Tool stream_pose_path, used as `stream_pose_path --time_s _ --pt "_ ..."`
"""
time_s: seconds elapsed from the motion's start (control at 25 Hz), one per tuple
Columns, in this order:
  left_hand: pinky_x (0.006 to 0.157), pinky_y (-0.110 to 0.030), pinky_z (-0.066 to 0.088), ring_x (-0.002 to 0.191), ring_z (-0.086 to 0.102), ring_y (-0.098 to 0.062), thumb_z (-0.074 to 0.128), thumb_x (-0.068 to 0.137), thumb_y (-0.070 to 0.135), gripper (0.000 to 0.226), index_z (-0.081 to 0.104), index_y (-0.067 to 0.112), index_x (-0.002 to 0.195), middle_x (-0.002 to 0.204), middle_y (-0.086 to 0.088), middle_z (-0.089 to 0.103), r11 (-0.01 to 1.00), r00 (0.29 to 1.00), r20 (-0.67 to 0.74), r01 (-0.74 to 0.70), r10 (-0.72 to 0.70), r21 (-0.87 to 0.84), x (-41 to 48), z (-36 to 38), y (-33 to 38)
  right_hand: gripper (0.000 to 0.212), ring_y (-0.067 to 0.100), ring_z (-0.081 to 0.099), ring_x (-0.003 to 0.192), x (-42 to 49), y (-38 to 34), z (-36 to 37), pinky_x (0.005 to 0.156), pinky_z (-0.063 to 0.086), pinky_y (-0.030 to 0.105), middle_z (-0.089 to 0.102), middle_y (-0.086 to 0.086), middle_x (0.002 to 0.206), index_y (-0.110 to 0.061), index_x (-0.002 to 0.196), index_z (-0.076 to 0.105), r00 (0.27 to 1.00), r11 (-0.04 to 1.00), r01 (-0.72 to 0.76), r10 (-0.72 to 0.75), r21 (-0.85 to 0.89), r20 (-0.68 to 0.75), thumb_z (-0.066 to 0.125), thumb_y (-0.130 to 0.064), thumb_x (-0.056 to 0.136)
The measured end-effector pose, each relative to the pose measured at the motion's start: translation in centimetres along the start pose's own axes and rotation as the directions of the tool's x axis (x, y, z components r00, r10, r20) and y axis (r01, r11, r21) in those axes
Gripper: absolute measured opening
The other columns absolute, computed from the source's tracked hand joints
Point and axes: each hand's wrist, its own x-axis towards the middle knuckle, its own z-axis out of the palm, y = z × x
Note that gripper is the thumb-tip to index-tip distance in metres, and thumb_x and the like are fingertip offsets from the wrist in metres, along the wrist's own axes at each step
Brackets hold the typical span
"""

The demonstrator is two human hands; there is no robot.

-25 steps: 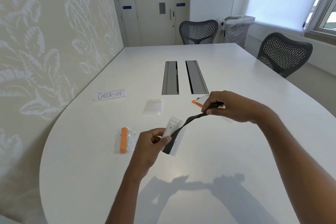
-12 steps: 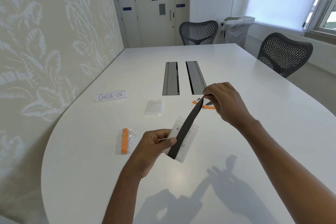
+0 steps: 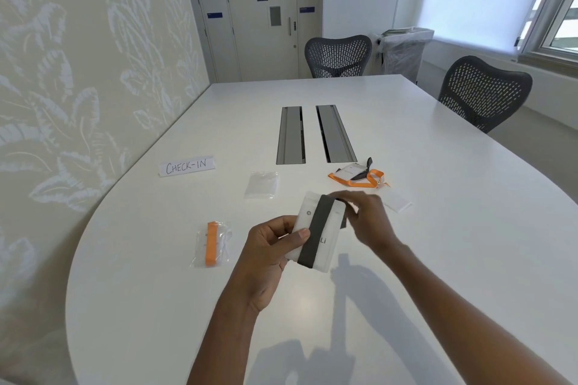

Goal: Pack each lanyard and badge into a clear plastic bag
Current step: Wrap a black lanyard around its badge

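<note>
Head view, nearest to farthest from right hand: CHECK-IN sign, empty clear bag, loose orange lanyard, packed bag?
From right hand:
1. loose orange lanyard, just beyond it
2. empty clear bag, beyond and left
3. packed bag, well to the left
4. CHECK-IN sign, far left, farther back

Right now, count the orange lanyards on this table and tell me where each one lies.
2. The bagged orange lanyard lies left of the left hand; the loose orange lanyard lies beyond the right hand. The hands could hide more.
</note>
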Motion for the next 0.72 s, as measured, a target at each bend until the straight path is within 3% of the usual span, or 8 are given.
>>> stream_pose_path --time_s 0.16,0.24,0.32,0.44,0.52,0.6,0.72 --pt "0.094 -0.037 0.061 0.109 0.075 -0.03 0.087 0.082 0.021 0.032 0.081 0.011 0.111 0.119 -0.017 0.079 0.998 0.984 -0.174 -0.042 0.033 -0.05 1.0 0.8 -0.4 0.03 0.005 0.076 0.088 -3.3 -1.1 3.8 0.085 0.06 0.031 0.081 -0.012 0.096 -0.014 0.103 0.084 0.979 0.959 -0.202 0.194 0.199 0.058 0.068 0.009 0.091" --pt "0.092 -0.038 0.061 0.106 0.077 -0.029 0.086 0.084 0.019 0.024 0.083 0.014 0.107 0.115 -0.015 0.08 0.997 0.968 -0.248 -0.058 0.046 -0.043 1.4 1.0 -0.9 0.037 0.002 0.077 0.086 -5.1 -2.6 5.2 0.081 0.059 0.023 0.081 -0.02 0.09 -0.029 0.095 0.084 0.968 0.921 -0.25 0.231 0.298 0.097 0.069 0.004 0.095" --pt "0.087 -0.038 0.06 0.102 0.077 -0.029 0.079 0.089 0.016 0.017 0.084 0.014 0.105 0.112 -0.015 0.081 0.997 0.949 -0.313 -0.054 0.035 -0.052 1.7 0.9 -1.5 0.037 0.007 0.076 0.081 -6.8 -4.3 6.4 0.076 0.057 0.018 0.08 -0.014 0.085 -0.035 0.088 0.08 0.954 0.863 -0.301 0.268 0.405 0.138 0.065 -0.004 0.101" --pt "0.065 -0.035 0.056 0.089 0.075 -0.03 0.075 0.094 0.013 0.017 0.082 0.014 0.109 0.108 -0.017 0.081 0.999 0.921 -0.39 -0.01 -0.009 -0.046 1.6 0.5 -2.2 0.028 0.019 0.073 0.077 -8.9 -6.3 7.5 0.076 0.06 0.025 0.077 0.004 0.082 -0.015 0.095 0.077 0.914 0.751 -0.406 0.345 0.52 0.214 0.052 -0.011 0.109" --pt "0.048 -0.031 0.045 0.074 0.066 -0.029 0.074 0.095 0.015 0.019 0.081 0.013 0.113 0.105 -0.02 0.079 0.999 0.912 -0.409 0.021 -0.036 -0.042 1.5 0.3 -2.7 0.029 0.019 0.072 0.076 -9.6 -7.0 7.5 0.075 0.059 0.026 0.076 0.005 0.081 -0.014 0.102 0.076 0.887 0.69 -0.459 0.387 0.56 0.251 0.049 -0.009 0.11" --pt "0.044 -0.028 0.035 0.064 0.053 -0.025 0.073 0.096 0.015 0.017 0.081 0.012 0.111 0.098 -0.022 0.075 0.997 0.906 -0.419 0.039 -0.061 -0.06 1.4 0.2 -3.1 0.027 0.018 0.072 0.074 -10.0 -7.7 7.1 0.074 0.059 0.025 0.076 0.006 0.08 -0.013 0.104 0.076 0.872 0.65 -0.486 0.41 0.585 0.269 0.05 -0.009 0.11" --pt "0.043 -0.027 0.032 0.056 0.048 -0.022 0.074 0.096 0.017 0.015 0.082 0.013 0.109 0.094 -0.021 0.075 0.993 0.89 -0.444 0.072 -0.104 -0.089 1.4 0.4 -3.5 0.024 0.018 0.073 0.072 -10.1 -8.4 6.4 0.073 0.06 0.024 0.077 0.007 0.079 -0.014 0.103 0.078 0.846 0.6 -0.523 0.452 0.605 0.283 0.054 -0.011 0.109"
